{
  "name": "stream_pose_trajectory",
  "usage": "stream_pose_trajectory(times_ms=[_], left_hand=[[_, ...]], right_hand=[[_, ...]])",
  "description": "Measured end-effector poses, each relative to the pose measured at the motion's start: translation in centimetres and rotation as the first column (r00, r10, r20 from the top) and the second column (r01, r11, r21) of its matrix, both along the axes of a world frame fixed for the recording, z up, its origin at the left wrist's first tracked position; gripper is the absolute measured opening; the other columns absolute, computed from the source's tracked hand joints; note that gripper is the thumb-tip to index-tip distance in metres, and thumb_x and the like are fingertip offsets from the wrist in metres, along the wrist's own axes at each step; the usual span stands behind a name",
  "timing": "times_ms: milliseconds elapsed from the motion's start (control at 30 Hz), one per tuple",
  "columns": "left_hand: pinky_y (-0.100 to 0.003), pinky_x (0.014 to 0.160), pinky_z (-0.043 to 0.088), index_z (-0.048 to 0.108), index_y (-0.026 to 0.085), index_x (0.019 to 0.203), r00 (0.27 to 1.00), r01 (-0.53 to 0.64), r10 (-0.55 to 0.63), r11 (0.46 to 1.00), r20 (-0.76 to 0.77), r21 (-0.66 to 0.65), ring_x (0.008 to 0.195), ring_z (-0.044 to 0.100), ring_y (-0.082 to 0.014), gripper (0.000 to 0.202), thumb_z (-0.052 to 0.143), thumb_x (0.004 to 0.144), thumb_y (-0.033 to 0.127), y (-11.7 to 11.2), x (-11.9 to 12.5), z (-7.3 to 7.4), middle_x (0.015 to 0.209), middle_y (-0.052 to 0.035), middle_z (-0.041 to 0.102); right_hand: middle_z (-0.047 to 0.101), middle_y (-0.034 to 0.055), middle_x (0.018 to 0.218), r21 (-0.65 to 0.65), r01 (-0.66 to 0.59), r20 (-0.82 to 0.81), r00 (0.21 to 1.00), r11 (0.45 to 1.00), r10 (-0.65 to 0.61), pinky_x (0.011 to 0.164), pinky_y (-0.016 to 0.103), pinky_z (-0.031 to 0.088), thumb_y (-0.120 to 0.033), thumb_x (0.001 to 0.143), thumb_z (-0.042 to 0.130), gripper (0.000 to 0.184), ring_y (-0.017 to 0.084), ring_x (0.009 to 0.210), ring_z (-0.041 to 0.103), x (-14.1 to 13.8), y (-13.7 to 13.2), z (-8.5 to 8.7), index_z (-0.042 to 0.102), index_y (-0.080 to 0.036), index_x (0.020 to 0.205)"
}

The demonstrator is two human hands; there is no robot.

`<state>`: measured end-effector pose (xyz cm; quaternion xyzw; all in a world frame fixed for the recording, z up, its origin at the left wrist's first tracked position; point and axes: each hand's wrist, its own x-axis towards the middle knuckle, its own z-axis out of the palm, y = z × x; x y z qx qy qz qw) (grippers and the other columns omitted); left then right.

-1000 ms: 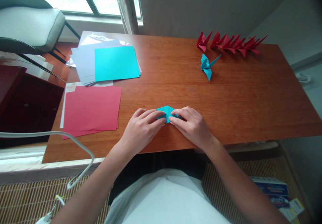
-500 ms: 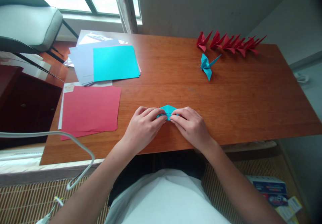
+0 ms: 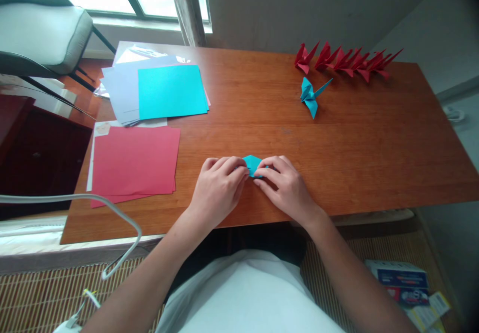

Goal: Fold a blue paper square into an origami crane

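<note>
A small folded piece of blue paper (image 3: 253,164) lies on the wooden table (image 3: 355,143) near its front edge. My left hand (image 3: 220,188) presses on its left side with curled fingers. My right hand (image 3: 285,186) pinches its right side. Most of the paper is hidden under my fingertips; only its top point shows.
A finished blue paper crane (image 3: 311,95) stands at the back right, with a row of several red cranes (image 3: 346,60) behind it. At the left lie a stack of red sheets (image 3: 134,159) and a blue sheet (image 3: 171,91) on pale sheets. A chair (image 3: 41,34) stands beyond the table's left end.
Both hands have closed in over the blue paper, so less of it shows. The hands stay at the same spot on the table.
</note>
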<state>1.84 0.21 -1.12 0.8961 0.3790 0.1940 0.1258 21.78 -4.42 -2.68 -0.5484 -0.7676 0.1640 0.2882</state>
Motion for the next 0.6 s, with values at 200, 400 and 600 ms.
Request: stream_pose_trajectory(times_ms=[200, 400, 600], left_hand=[[-0.041, 0.085, 0.04, 0.066, 0.022, 0.097, 0.999, -0.021, 0.021, 1.0, -0.035, 0.005, 0.098, 0.068, -0.0218, 0.015, 0.051, 0.099, 0.022, -0.5, 0.2, 0.2, 0.11, -0.0033, 0.074], [-0.04, 0.083, 0.039, 0.067, 0.023, 0.094, 0.999, -0.041, 0.043, 0.997, 0.027, -0.06, 0.093, 0.067, -0.0197, 0.016, 0.052, 0.1, 0.022, -0.1, 0.3, 0.1, 0.105, -0.0028, 0.074], [-0.04, 0.083, 0.038, 0.066, 0.022, 0.093, 0.997, -0.053, 0.057, 0.995, 0.047, -0.08, 0.095, 0.067, -0.0195, 0.015, 0.052, 0.1, 0.022, 0.0, 0.3, -0.2, 0.106, -0.0028, 0.074]], right_hand=[[0.067, 0.0067, 0.103, 0.009, 0.025, -0.04, 0.999, 1.0, -0.024, 0.085, 0.04, 0.053, -0.02, 0.096, 0.06, 0.013, 0.023, 0.094, 0.057, -0.1, 0.1, -0.1, 0.072, -0.025, 0.093], [0.067, 0.0055, 0.097, -0.041, 0.092, -0.131, 0.987, 0.995, -0.097, 0.089, 0.041, 0.052, -0.017, 0.093, 0.064, 0.011, 0.023, 0.095, 0.058, -0.7, 0.3, 0.5, 0.07, -0.024, 0.086], [0.065, 0.0064, 0.097, -0.07, 0.171, -0.127, 0.976, 0.983, -0.179, 0.088, 0.041, 0.051, -0.015, 0.09, 0.065, 0.011, 0.024, 0.094, 0.058, -1.3, 0.4, 0.6, 0.068, -0.023, 0.082]])
